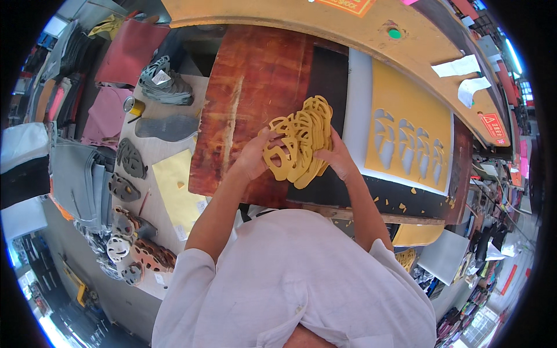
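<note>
Between my two hands is a thick stack of yellow die-cut shoe upper pieces (pixel 301 142), held above the work table. My left hand (pixel 255 153) is closed around the left side of the stack, its fingers partly hidden behind the pieces. From the right, my right hand (pixel 337 156) grips the stack's other edge, thumb in front. The pieces have rounded openings and lie fanned out unevenly. Farther right, a yellow sheet (pixel 409 87) with a row of cut-out holes lies on a white board (pixel 358 110).
A reddish-brown board (pixel 249 75) covers the table's left part. An orange machine beam (pixel 278 13) with a green button (pixel 394 33) crosses the far side. On the left side table lie grey cut pieces (pixel 165 90), a tin can (pixel 133 105) and a pale yellow sheet (pixel 181 185). Yellow scraps (pixel 402 206) litter the front edge.
</note>
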A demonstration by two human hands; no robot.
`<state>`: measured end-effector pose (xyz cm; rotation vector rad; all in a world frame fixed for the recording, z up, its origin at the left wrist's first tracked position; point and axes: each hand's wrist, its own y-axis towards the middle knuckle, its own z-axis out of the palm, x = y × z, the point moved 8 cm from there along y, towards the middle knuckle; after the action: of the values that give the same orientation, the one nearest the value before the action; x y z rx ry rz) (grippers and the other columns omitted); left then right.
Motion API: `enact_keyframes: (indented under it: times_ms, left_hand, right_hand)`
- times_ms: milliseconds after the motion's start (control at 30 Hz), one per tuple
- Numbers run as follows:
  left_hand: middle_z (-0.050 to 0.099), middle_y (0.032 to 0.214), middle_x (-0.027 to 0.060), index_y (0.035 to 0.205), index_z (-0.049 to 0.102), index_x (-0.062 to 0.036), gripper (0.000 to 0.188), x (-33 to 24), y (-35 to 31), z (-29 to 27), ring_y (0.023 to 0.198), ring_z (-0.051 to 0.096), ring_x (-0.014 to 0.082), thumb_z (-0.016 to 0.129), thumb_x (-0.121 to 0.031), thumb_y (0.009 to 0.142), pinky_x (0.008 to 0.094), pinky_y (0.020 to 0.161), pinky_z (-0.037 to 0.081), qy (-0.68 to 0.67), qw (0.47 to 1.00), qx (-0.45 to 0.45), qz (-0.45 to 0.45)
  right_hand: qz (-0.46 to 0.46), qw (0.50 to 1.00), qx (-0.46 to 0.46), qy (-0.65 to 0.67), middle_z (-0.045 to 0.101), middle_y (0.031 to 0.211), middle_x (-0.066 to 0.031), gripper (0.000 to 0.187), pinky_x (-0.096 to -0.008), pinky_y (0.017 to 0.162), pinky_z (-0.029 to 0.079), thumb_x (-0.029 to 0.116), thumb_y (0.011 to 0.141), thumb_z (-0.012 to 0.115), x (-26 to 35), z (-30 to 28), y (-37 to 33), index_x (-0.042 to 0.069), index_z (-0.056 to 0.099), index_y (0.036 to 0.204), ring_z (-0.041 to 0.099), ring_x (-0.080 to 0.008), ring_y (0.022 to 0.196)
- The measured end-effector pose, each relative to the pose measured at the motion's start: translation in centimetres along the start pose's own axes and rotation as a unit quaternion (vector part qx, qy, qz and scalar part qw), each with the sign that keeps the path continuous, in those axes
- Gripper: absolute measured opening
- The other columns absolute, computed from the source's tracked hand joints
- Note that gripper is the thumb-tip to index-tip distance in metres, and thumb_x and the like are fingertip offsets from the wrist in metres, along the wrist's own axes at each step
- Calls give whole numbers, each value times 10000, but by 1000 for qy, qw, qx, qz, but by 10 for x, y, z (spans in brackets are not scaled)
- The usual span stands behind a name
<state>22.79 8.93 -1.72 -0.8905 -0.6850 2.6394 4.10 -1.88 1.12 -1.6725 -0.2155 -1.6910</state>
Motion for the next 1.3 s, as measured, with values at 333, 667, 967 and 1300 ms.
enact_keyframes:
  times_ms: [333,667,967,1300]
  left_hand:
    - [671,1101,137,1390,563,-27,455,17,25,-5,926,697,283,556,-363,1084,395,805,589,169,972,-134,90]
    - [411,1509,394,1508,341,177,671,24,0,33,1400,423,540,563,-281,1071,517,1215,338,546,772,-171,278]
    - [541,1484,172,1591,367,32,529,-2,-17,37,1366,522,256,316,-285,1171,371,1165,404,295,888,-154,316]
    - [567,1454,185,1572,392,54,588,1,-14,9,1328,548,277,327,-371,1169,381,1135,425,222,903,-119,349]
  right_hand:
    - [25,1000,3,14,528,1531,-131,1017,-368,1201,388,-26,757,729,-5,-2,6,-1,258,1658,522,-244,1409]
    - [-18,998,-2,-68,599,1462,-155,808,-382,1141,453,182,931,729,3,27,3,10,346,1622,595,-263,1343]
    - [-31,948,38,-315,684,1317,-226,688,-430,1031,517,489,1014,586,42,75,23,64,464,1541,677,-355,1207]
    - [90,948,132,-275,697,1200,-113,618,-364,850,625,518,1068,543,-5,88,28,42,533,1462,698,-190,1020]
